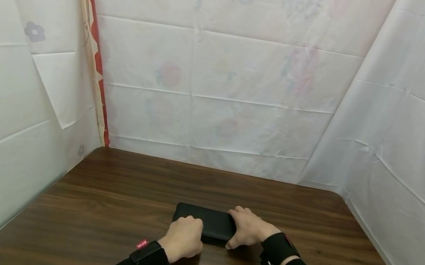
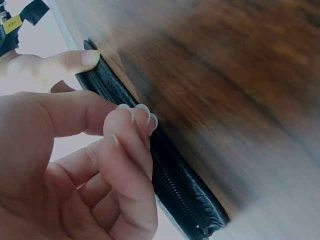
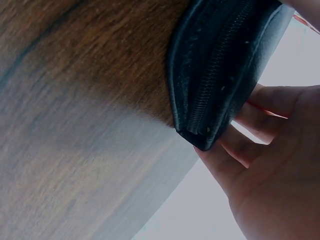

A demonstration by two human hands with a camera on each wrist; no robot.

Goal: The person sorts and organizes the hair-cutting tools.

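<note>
A black zip wallet (image 1: 218, 225) lies flat on the brown wooden table, its zipper side toward me. My right hand (image 1: 250, 229) grips the wallet's right end, thumb at the near edge and fingers over the far part. At the zipper (image 2: 172, 187), the left hand (image 1: 183, 236) has its thumb and curled fingers pinched together; the zipper pull is hidden between the fingertips. The left wrist view also shows the right thumb (image 2: 89, 59) pressing the wallet's edge. In the right wrist view, the closed zipper teeth (image 3: 212, 75) run to the wallet's corner.
The wood-grain table (image 1: 124, 183) extends on all sides of the wallet. White sheeting stands as a back wall (image 1: 214, 123), a left wall (image 1: 1, 106) and a right wall (image 1: 412, 152). A red-and-cream strip (image 1: 96, 54) runs down the back left corner.
</note>
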